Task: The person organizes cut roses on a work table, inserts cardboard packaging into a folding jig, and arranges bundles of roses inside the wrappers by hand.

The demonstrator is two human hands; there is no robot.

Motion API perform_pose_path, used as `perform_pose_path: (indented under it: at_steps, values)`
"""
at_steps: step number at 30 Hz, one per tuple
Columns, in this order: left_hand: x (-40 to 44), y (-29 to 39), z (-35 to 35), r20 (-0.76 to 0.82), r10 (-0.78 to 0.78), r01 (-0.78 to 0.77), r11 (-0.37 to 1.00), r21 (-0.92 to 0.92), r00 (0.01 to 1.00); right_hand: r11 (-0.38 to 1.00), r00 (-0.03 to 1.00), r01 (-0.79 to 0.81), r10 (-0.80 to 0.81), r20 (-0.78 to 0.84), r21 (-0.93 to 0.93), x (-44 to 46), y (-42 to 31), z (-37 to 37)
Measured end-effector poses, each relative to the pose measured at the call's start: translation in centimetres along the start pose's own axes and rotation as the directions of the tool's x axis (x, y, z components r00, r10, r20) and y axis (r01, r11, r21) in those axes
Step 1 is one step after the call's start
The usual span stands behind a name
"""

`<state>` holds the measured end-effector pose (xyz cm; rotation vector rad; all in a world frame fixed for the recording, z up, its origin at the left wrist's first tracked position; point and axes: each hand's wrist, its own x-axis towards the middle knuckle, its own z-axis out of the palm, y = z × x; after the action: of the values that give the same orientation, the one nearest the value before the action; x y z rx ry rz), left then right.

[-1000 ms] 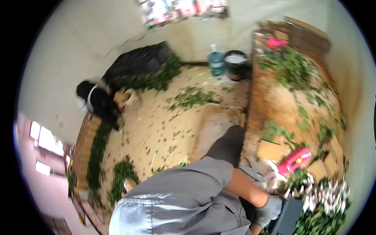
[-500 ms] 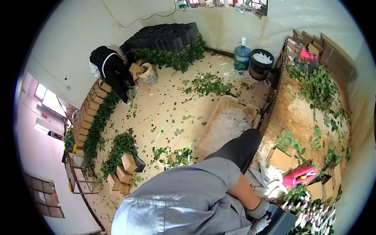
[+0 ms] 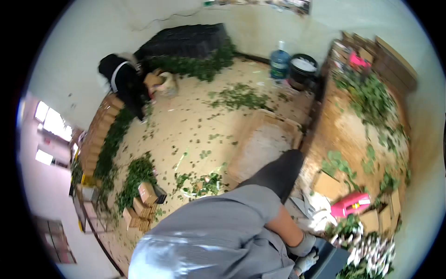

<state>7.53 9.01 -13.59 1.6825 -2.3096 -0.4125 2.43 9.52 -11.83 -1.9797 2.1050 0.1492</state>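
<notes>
A dark grey box [image 3: 329,261] with smooth flat sides stands against me at the lower right, cut off by the frame edge. My left hand [image 3: 304,246], in a grey glove, is at its near side, its fingers out of sight. Just below, my right hand [image 3: 306,263], in a pale glove, has its fingers bent over the box's edge. Right beside the box lie many white, pink-tipped flower heads [image 3: 371,253] with green leaves. On the worktable [image 3: 332,121] above them are a pink tool with a yellow part [image 3: 351,204] and pieces of brown cardboard [image 3: 326,185].
A tub of white material [image 3: 267,144] stands by my leg. Leaves litter the floor. A person in black [image 3: 125,81] bends at the left near a stack of cardboard [image 3: 100,125]. Black boxes [image 3: 186,42], a blue water bottle [image 3: 279,64] and a black bucket [image 3: 302,74] are farther back.
The whole view has shifted slightly left and up and is blurrier. Both my hands stay at the dark grey box. The other person remains bent over in the same place.
</notes>
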Motion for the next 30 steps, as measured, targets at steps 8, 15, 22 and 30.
perform_pose_path:
  at_steps: [8,15,22,30]
  values:
    - [0.5,-11.7,-14.8,0.539,0.624,-0.631,0.748,-0.204,0.565,0.998,0.995,-0.012,0.017,-0.094,0.061,-1.1,-2.2,-0.4]
    - [4.7,-9.6,-18.6,0.818,0.522,-0.581,0.753,-0.309,0.242,0.989,0.990,-0.137,0.135,0.042,0.055,-1.7,-3.7,-3.0]
    - [7.2,-8.3,-15.1,0.963,0.265,-0.625,0.743,-0.241,-0.056,0.989,0.991,-0.122,0.116,0.069,0.086,-1.6,-3.4,-3.3]
    - [8.1,-9.2,-14.6,0.945,0.307,-0.535,0.784,-0.316,-0.109,0.983,0.961,-0.162,0.137,0.242,0.090,-1.4,-3.7,-5.1]
